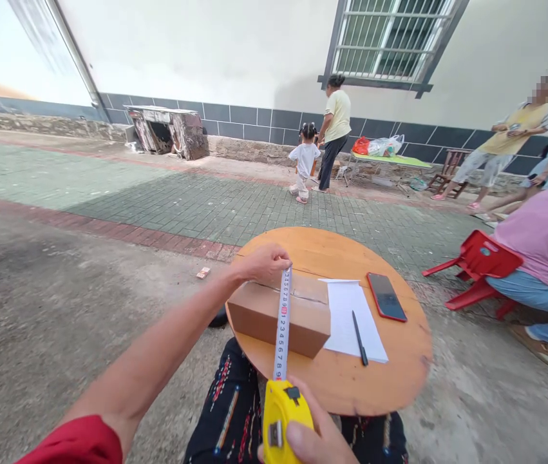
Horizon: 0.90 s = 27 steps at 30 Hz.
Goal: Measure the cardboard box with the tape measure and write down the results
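Observation:
A yellow tape measure point(281, 415) is gripped in my right hand point(319, 432), close to my lap. Its white blade point(282, 322) runs out away from me, over the top of a closed brown cardboard box point(259, 318). At the far side of the box, my left hand point(266, 263) pinches the end of the blade. The box lies on the left part of a round wooden table point(302, 386). Beside it is a white sheet of paper point(346, 312) with a black pen point(359, 338) on it. A dark phone in a red case point(386, 296) lies to the right.
A person in pink point(544, 232) sits at the right by a red plastic chair point(486, 258). Several people stand farther off, including one in a pale yellow top point(337, 113) near a small child point(305, 161). Bags point(380, 145) lie on a low green table.

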Each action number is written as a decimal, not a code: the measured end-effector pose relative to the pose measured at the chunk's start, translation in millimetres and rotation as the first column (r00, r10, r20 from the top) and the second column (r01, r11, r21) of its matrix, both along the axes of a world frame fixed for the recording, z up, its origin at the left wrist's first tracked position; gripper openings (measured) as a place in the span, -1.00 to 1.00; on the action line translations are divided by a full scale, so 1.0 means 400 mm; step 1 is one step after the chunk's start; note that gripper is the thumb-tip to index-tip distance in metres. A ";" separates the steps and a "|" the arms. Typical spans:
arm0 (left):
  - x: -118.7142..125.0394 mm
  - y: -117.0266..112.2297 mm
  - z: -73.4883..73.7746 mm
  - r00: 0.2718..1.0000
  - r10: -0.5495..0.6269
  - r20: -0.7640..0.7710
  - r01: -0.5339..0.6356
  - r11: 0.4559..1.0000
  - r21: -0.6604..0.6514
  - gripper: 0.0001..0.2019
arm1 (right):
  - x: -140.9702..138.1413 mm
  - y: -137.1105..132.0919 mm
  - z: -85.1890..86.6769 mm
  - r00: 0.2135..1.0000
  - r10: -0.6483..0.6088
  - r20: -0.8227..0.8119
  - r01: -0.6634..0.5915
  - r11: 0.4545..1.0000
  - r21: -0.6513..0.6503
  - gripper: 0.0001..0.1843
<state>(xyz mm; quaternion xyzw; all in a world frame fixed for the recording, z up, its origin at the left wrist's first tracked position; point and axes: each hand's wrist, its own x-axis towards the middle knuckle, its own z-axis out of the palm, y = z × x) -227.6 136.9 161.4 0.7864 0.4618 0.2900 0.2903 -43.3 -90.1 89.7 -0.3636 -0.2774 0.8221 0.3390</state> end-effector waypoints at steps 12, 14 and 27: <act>0.022 0.030 -0.083 0.991 -0.132 -0.025 0.132 0.991 -0.031 -0.74 | -0.065 0.034 -0.007 0.980 0.025 -0.199 -0.018 0.999 0.041 -0.07; 0.019 0.032 -0.087 0.989 -0.147 -0.028 0.146 0.988 -0.049 -0.75 | -0.065 0.034 -0.007 0.979 0.039 -0.202 -0.033 0.999 0.036 -0.09; 0.016 0.030 -0.075 0.987 -0.157 -0.032 0.153 0.983 -0.102 -0.78 | -0.062 0.036 0.005 0.971 0.060 -0.232 -0.072 0.996 -0.043 -0.06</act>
